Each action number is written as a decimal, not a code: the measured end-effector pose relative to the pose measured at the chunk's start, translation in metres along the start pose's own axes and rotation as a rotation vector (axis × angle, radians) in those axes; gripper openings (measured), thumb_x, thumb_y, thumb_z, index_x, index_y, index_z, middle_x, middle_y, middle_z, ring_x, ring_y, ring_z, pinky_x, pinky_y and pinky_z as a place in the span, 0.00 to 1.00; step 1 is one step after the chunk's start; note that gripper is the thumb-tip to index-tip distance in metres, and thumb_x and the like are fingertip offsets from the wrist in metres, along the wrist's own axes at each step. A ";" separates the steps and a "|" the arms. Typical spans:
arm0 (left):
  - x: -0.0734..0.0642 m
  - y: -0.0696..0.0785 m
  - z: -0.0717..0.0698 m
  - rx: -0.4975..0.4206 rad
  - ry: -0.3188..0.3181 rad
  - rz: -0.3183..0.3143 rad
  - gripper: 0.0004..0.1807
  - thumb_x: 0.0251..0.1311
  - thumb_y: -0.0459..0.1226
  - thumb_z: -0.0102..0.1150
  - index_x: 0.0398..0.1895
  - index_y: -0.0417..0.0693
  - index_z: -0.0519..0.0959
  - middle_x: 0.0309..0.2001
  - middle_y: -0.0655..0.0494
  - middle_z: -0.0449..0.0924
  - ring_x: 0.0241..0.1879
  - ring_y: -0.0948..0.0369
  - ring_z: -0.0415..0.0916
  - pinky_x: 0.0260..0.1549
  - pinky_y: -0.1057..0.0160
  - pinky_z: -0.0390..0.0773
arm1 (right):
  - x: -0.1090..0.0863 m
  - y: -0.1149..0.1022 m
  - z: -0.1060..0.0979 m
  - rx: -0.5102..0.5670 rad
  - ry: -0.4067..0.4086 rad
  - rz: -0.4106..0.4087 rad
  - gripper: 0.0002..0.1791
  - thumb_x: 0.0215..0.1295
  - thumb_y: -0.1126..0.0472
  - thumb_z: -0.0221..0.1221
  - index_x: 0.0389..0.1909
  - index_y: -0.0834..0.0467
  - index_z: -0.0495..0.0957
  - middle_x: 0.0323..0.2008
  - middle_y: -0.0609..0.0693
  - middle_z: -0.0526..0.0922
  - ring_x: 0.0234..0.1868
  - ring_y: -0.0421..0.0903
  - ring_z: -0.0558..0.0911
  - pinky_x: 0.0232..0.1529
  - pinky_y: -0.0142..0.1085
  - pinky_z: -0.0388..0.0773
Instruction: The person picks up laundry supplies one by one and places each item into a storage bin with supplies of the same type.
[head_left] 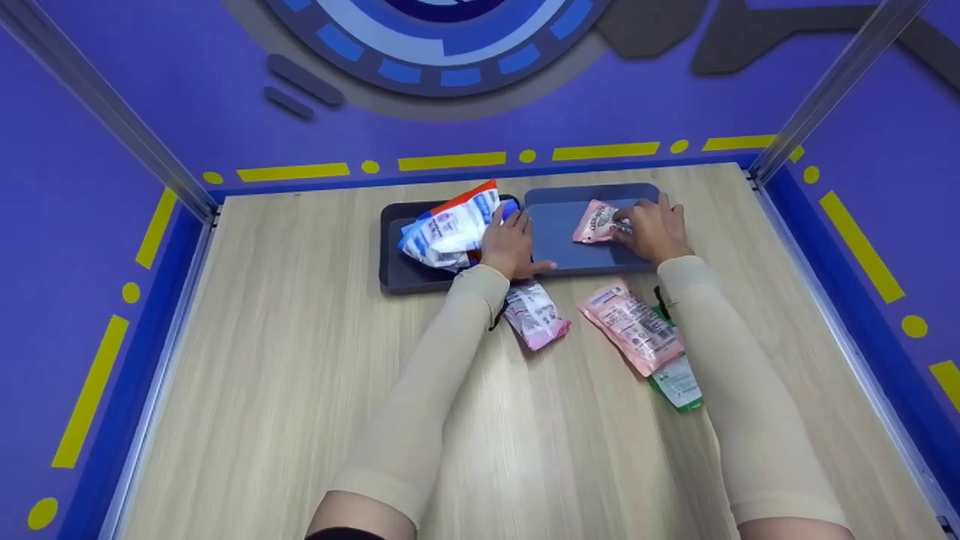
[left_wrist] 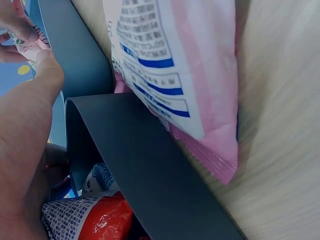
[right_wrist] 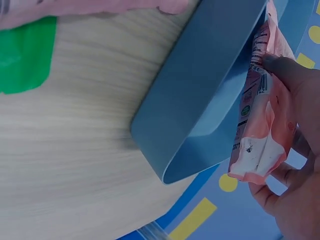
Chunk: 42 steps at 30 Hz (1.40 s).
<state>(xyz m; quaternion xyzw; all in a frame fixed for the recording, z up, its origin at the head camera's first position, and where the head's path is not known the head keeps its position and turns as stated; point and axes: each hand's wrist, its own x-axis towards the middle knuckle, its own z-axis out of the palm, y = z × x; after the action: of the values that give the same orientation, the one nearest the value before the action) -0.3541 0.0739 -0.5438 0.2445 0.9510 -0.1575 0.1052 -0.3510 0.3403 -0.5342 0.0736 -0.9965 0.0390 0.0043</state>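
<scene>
Beige sleeves (head_left: 397, 405) nearest — right fingers (right_wrist: 265, 199) pinching a small pink packet (head_left: 595, 223), blue tray (head_left: 553, 238) beneath them, left fingers (head_left: 517, 223) over a packet heap (head_left: 457, 226) in the dark tray (head_left: 416, 286), grip unclear — that heap, piled past the rim, could spill if nudged.

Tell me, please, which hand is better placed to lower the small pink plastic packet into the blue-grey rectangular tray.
Right, I think: the right hand pinches the small pink packet over the blue-grey tray; the left hand is at the dark grey rectangular tray.
</scene>
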 end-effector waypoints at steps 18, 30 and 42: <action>0.003 0.001 0.006 -0.030 -0.004 -0.007 0.60 0.60 0.80 0.31 0.84 0.48 0.50 0.83 0.54 0.46 0.81 0.56 0.43 0.78 0.47 0.31 | 0.000 -0.001 0.010 -0.006 -0.069 0.048 0.25 0.68 0.50 0.67 0.63 0.56 0.81 0.57 0.67 0.81 0.57 0.70 0.72 0.55 0.68 0.68; 0.000 0.001 0.002 -0.015 0.000 0.003 0.60 0.61 0.80 0.29 0.84 0.48 0.50 0.83 0.54 0.46 0.82 0.56 0.42 0.78 0.46 0.32 | -0.001 -0.001 0.014 -0.034 -0.032 0.038 0.28 0.66 0.48 0.69 0.63 0.56 0.80 0.53 0.68 0.82 0.53 0.72 0.76 0.53 0.69 0.71; 0.006 0.001 0.003 -0.003 -0.026 -0.013 0.60 0.60 0.80 0.28 0.84 0.49 0.47 0.84 0.54 0.43 0.82 0.56 0.41 0.78 0.46 0.29 | -0.002 0.000 0.016 0.008 -0.076 0.054 0.30 0.66 0.49 0.69 0.65 0.58 0.78 0.57 0.70 0.80 0.56 0.73 0.77 0.56 0.70 0.70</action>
<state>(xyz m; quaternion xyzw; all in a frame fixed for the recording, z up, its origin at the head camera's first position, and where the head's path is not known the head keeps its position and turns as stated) -0.3580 0.0763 -0.5480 0.2360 0.9513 -0.1601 0.1170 -0.3495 0.3390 -0.5502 0.0479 -0.9974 0.0401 -0.0351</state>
